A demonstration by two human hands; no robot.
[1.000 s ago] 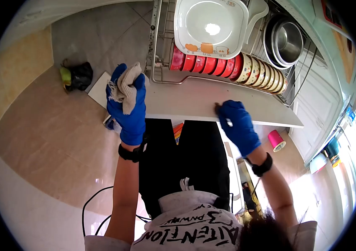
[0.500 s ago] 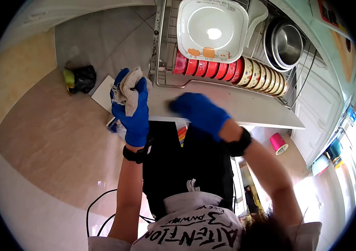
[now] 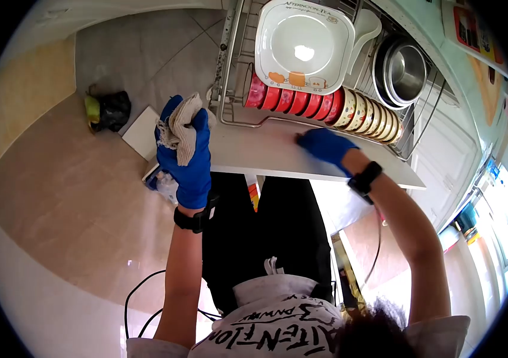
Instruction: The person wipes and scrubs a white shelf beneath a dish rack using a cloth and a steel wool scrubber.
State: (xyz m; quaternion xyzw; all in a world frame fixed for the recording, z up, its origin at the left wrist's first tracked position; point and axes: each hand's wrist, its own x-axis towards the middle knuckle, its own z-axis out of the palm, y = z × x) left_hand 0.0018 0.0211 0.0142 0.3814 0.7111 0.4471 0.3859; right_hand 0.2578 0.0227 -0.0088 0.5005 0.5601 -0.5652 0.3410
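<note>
My left hand (image 3: 185,158), in a blue glove, is closed around a beige knitted cloth (image 3: 181,128) at the left end of the white drawer front (image 3: 266,152). My right hand (image 3: 325,146), gloved in blue too, lies on that white panel below the row of bowls. Its fingers are closed on a small dark thing (image 3: 299,138) that I cannot make out. Behind the panel, a wire rack (image 3: 222,71) holds a white square plate (image 3: 304,45), red bowls (image 3: 284,100) and cream patterned bowls (image 3: 364,113).
Metal pots (image 3: 406,71) and a white ladle (image 3: 366,30) sit in the rack's right part. On the floor at the left lies a black bag (image 3: 112,111). A white board (image 3: 141,134) is beside my left hand. Black cables (image 3: 127,298) run along the lower left.
My right hand swept left along the panel and then came back right. My left hand keeps its hold on the cloth. The pink cup on the floor is now largely hidden.
</note>
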